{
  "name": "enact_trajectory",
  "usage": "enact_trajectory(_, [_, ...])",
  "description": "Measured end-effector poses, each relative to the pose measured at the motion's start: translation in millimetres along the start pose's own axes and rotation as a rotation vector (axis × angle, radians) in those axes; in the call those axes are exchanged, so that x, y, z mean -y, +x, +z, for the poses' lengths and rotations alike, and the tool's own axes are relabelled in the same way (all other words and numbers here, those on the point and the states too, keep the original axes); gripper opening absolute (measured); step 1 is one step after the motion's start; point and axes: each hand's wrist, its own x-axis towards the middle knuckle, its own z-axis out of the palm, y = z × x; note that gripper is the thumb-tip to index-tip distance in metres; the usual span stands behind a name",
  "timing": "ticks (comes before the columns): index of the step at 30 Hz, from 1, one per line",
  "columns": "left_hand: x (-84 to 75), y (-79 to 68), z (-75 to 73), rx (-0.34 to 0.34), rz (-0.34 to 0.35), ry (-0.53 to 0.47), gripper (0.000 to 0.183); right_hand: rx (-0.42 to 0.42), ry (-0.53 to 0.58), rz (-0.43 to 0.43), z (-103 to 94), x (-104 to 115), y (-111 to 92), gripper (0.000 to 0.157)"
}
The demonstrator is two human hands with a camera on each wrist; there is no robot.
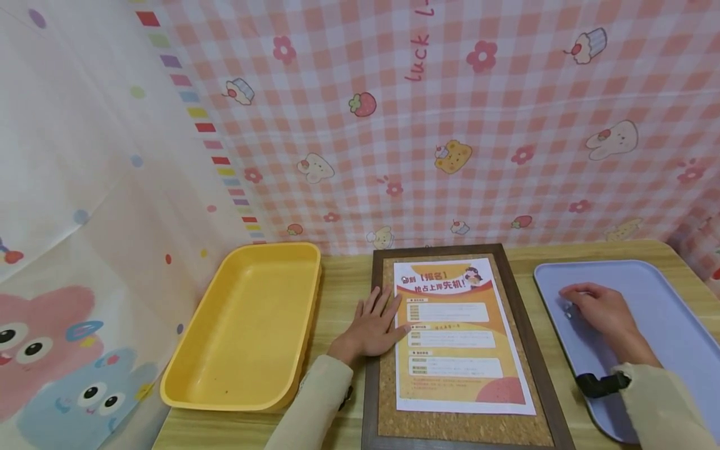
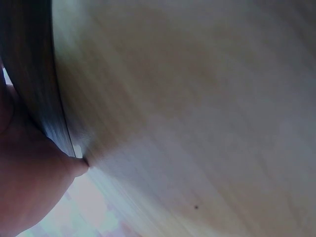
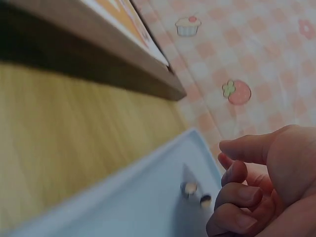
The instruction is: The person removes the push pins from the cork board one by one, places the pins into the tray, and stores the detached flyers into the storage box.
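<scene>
A cork board (image 1: pixel 388 424) with a dark wooden frame lies on the table. On it is an orange and white printed poster (image 1: pixel 458 390), with a small pale spot near its top left corner. My left hand (image 1: pixel 374 328) rests flat across the board's left frame, fingers spread, fingertips at the poster's left edge. Over the blue tray (image 1: pixel 635 281) is my right hand (image 1: pixel 604 310), its fingers loosely curled with nothing visible between them. Small pieces resembling push pins (image 3: pixel 188 188) lie in the tray close by its fingertips.
To the left stands a yellow tray (image 1: pixel 253 325) with raised walls. The wood-grain table (image 1: pixel 345 275) ends at a pink checked cloth (image 1: pixel 349 156) hanging behind. A printed white cloth (image 1: pixel 101 206) hangs on the left side.
</scene>
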Motion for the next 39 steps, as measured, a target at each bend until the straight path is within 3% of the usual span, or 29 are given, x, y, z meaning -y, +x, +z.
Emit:
enact_trajectory(16, [-4.6,-2.7,-3.0,0.000,-0.011,0.000,0.074,0.121,0.050,-0.105,23.3,51,-2,0.047])
enact_trajectory(24, [-3.4,-1.4,-3.0,-0.003,-0.015,-0.001,0.074,0.135,0.008,-0.216,43.0,74,-1,0.044])
enact_trajectory(28, [-3.4,-1.2,-2.9,-0.002,-0.010,-0.002,0.074,0.155,0.021,-0.216,52.7,85,-3,0.042])
enact_trajectory(34, [-0.9,0.9,-0.7,0.004,-0.012,0.013,0.075,0.209,0.050,-0.135,66.4,96,0,0.040])
enact_trajectory(39, [-1.1,1.3,-1.4,0.003,-0.004,0.023,0.074,0.198,0.062,-0.151,77.3,103,2,0.033])
